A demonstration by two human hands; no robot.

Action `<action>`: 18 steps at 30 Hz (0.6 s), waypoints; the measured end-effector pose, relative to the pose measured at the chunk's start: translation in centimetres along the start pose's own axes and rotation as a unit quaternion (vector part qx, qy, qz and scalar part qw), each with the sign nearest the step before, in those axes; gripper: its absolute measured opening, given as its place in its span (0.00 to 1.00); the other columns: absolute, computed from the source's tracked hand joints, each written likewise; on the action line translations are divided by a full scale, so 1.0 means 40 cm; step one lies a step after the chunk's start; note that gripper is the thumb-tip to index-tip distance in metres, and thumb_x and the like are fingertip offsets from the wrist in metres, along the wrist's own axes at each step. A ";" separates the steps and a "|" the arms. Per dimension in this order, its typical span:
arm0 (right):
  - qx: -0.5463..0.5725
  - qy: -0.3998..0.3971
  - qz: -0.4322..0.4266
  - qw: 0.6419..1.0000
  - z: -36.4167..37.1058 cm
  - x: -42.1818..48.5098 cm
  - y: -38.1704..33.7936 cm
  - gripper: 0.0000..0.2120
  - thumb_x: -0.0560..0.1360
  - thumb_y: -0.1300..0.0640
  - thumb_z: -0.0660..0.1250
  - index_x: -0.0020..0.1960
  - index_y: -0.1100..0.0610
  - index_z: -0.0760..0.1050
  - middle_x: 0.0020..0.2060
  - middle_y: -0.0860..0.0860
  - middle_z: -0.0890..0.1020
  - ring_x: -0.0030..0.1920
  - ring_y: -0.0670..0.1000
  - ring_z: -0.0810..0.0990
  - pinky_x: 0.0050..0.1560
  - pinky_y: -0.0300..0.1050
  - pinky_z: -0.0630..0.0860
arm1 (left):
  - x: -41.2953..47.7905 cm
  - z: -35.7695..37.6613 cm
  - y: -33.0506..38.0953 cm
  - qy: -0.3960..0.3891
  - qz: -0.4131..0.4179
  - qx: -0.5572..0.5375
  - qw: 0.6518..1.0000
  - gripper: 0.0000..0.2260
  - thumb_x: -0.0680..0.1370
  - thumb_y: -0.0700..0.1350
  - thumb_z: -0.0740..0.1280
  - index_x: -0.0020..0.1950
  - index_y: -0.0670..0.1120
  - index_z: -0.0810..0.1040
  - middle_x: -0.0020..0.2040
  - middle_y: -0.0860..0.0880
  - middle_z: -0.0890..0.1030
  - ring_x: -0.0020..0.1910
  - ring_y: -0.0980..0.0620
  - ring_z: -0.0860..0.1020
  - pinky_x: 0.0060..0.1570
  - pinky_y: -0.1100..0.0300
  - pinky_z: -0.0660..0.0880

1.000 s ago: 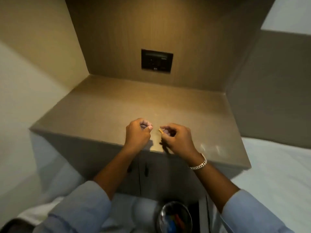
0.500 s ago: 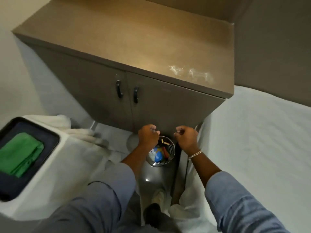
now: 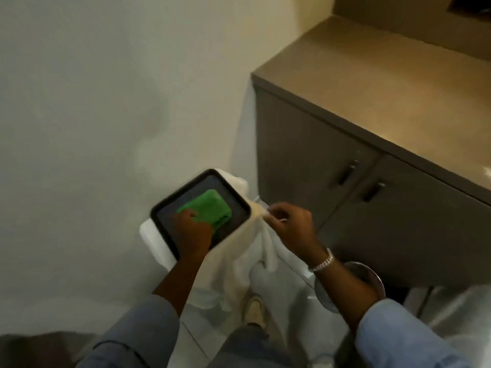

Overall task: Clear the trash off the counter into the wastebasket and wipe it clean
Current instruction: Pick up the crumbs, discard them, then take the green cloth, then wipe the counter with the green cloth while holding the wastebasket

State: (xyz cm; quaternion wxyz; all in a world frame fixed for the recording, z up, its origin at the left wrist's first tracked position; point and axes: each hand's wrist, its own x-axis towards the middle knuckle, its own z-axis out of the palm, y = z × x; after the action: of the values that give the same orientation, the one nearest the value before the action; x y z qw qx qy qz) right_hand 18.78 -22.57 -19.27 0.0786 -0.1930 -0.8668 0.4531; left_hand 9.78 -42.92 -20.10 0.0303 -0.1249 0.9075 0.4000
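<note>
No trash is seen on the brown table, so wiping's what's left. The folded green cloth at 9 o'clock is being pinched by left-hand fingers; right-hand fingers look loosely curled, empty.

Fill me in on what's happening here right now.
A person stands beside the cabinet. Their left hand is on the green cloth lying in the black tray, apparently picking it up. Their right hand hovers by the white fabric under the tray. The wastebasket sits on the floor.
</note>
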 end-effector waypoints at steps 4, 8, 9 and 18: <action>-0.065 -0.128 -0.048 0.989 0.226 0.124 -0.108 0.16 0.72 0.53 0.71 0.57 0.60 0.76 0.52 0.58 0.82 0.52 0.57 0.80 0.54 0.51 0.77 | 0.097 -0.030 -0.077 -0.077 -0.144 0.043 0.986 0.20 0.73 0.47 0.72 0.57 0.33 0.78 0.55 0.34 0.82 0.54 0.37 0.81 0.51 0.49 0.77; -0.135 -0.201 0.001 0.970 0.346 0.168 -0.125 0.27 0.75 0.55 0.65 0.71 0.59 0.64 0.63 0.62 0.75 0.62 0.63 0.76 0.62 0.55 0.74 | 0.136 -0.002 -0.081 -0.145 -0.277 -0.141 0.939 0.20 0.73 0.41 0.73 0.62 0.35 0.76 0.58 0.35 0.81 0.52 0.37 0.81 0.43 0.46 0.82; -0.125 -0.193 -0.005 0.973 0.347 0.167 -0.124 0.25 0.75 0.57 0.64 0.71 0.59 0.65 0.62 0.62 0.76 0.62 0.62 0.76 0.62 0.55 0.74 | 0.139 -0.003 -0.077 -0.146 -0.300 -0.196 0.922 0.17 0.73 0.38 0.73 0.60 0.35 0.77 0.56 0.36 0.81 0.49 0.38 0.82 0.40 0.47 0.81; -0.021 0.032 -0.071 0.997 0.004 -0.074 0.066 0.31 0.67 0.59 0.69 0.69 0.53 0.68 0.69 0.56 0.70 0.67 0.53 0.71 0.67 0.48 0.71 | -0.078 0.119 0.088 -0.360 -0.190 -0.321 0.855 0.18 0.71 0.31 0.69 0.61 0.40 0.77 0.52 0.40 0.83 0.48 0.41 0.84 0.45 0.44 0.82</action>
State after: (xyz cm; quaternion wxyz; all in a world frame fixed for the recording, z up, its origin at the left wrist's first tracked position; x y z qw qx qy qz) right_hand 22.14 -22.55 -21.40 0.1345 -0.1472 -0.8847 0.4214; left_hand 11.69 -36.51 -20.30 0.3887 -0.1452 0.6128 0.6725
